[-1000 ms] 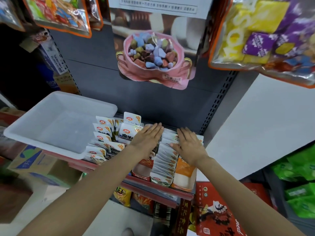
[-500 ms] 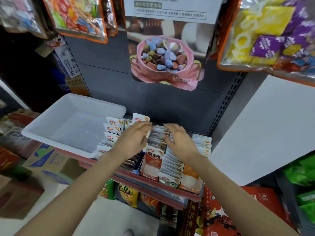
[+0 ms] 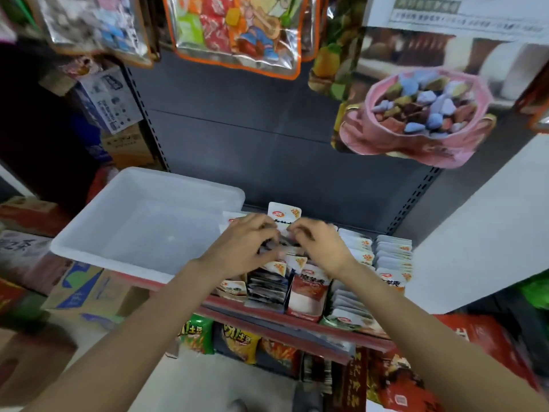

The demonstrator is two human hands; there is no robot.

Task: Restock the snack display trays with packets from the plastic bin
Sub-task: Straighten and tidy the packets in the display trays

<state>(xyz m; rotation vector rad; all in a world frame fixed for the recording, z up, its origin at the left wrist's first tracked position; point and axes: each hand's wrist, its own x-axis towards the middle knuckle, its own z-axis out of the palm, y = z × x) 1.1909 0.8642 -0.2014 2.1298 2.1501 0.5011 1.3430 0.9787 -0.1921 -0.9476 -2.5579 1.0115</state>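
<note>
Left hand (image 3: 243, 245) and right hand (image 3: 322, 248) both pinching packets (image 3: 283, 221) in display tray (image 3: 306, 309), likely straightening row upright. Bin (image 3: 89, 245) sitting beside tray, looking empty.

Readable txt is scarce – frame's motion-blurred. "20" in a yellow corner badge on the upright packet (image 3: 284, 214) at centre, plus a red oval logo, illegible. Same "20" on packets in the right tray (image 3: 364, 257). Chip bags (image 3: 237, 341), lower centre: big yellow CJK chars, can't make out. White sign (image 3: 457, 14), upper right – print lines too blurred.
</note>
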